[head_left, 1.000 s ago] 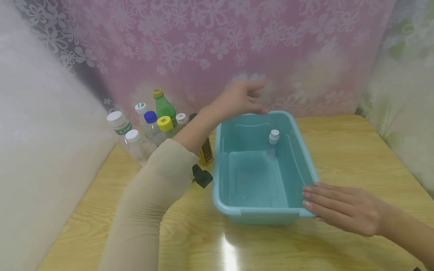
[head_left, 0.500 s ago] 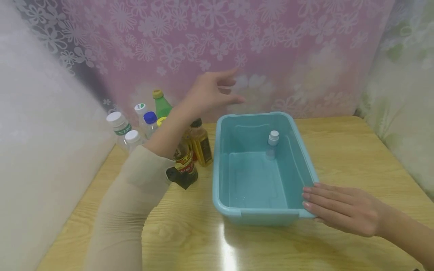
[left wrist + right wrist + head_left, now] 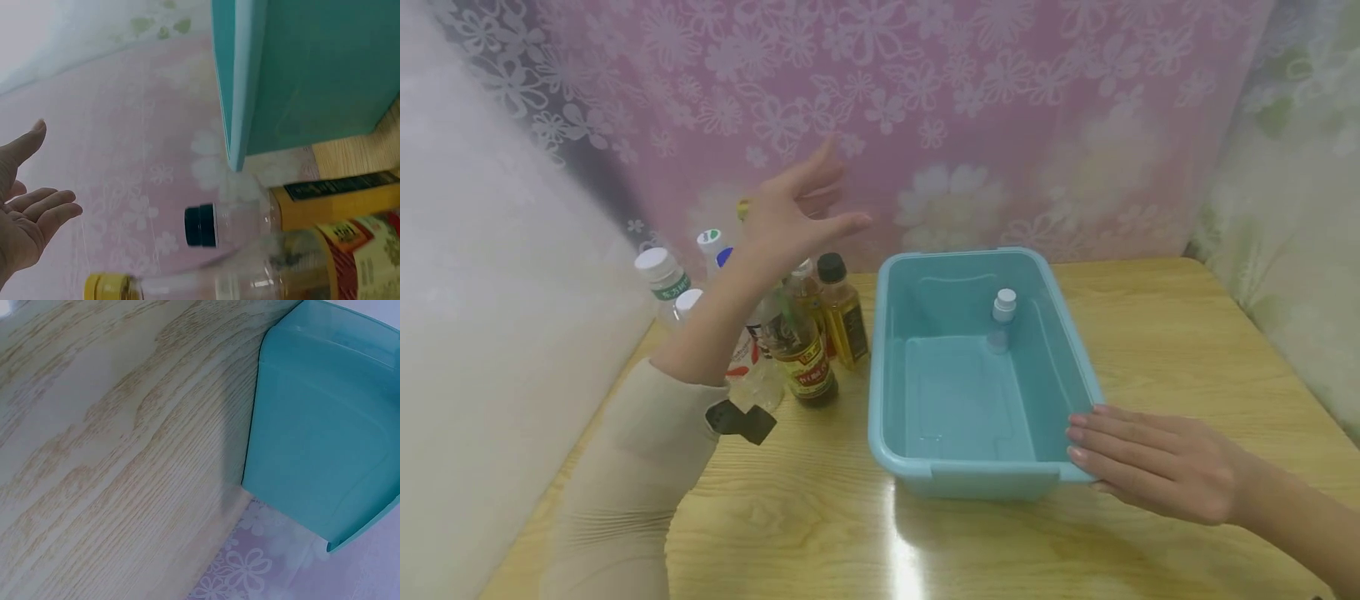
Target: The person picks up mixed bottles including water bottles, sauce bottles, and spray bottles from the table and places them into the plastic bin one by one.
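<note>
A light-blue rectangular plastic bin (image 3: 988,481) stands on a yellow wood-grain table (image 3: 820,533) before a pink backdrop printed with white flowers (image 3: 940,100), its interior visible from above. Beyond its left wall gathers a tight cluster of upright bottles (image 3: 786,329), several partly hidden behind the person's left forearm (image 3: 711,321). Toward the front of the group is a tall clear bottle (image 3: 808,371) with a yellow-and-red label; just beside it, on the side nearest the bin, stands a squarish bottle (image 3: 847,321) of amber liquid with a black cap. At the group's left edge rises a clear bottle (image 3: 670,287) with a white cap and a green label. The left hand (image 3: 793,200), thumb and fingers spread, holds nothing as it hangs above the bottles; the left wrist view shows it apart from the caps. The right hand (image 3: 1157,458) rests its straight fingers on the bin's near right corner, gripping nothing. Inside the bin, a small clear bottle (image 3: 1002,317) with a white cap stands upright near the right wall, toward the far end. Judging by the layout, the work is at an early stage: one bottle is in, while the larger group remains outside, its exact count obscured by the arm.
</note>
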Available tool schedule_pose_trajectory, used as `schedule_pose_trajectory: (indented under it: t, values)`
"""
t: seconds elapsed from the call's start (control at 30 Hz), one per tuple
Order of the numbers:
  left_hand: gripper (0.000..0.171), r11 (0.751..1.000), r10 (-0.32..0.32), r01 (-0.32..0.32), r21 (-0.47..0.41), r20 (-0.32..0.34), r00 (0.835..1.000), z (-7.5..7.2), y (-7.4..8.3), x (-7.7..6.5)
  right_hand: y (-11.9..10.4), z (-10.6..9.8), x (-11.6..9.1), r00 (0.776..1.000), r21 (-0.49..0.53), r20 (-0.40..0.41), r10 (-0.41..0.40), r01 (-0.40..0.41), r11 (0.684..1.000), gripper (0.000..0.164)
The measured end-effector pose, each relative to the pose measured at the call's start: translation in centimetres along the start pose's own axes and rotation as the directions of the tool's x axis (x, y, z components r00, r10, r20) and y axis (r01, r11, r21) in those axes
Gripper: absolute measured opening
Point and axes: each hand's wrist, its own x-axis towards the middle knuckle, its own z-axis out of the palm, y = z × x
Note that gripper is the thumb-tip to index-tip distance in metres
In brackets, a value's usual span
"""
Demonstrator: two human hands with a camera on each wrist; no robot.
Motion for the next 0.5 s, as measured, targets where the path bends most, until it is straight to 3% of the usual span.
schedule_pose_trajectory:
  t: [0.27,0.5]
  values:
    - [0.085,1.0,-0.013,0.013,-0.003,-0.098,0.995,-2.5,-1.9,-2.4,-0.1,-0.2,-0.2,1.0,0.025,0.025,0.008,-0.009,1.0,0.027]
    - [0.083,0.998,-0.033,0.039,0.04,-0.146,0.989,-3.4,-4.3,-3.7,-0.2,-0.4,-0.9,0.999,0.059,0.043,0.005,-0.008,0.998,0.029]
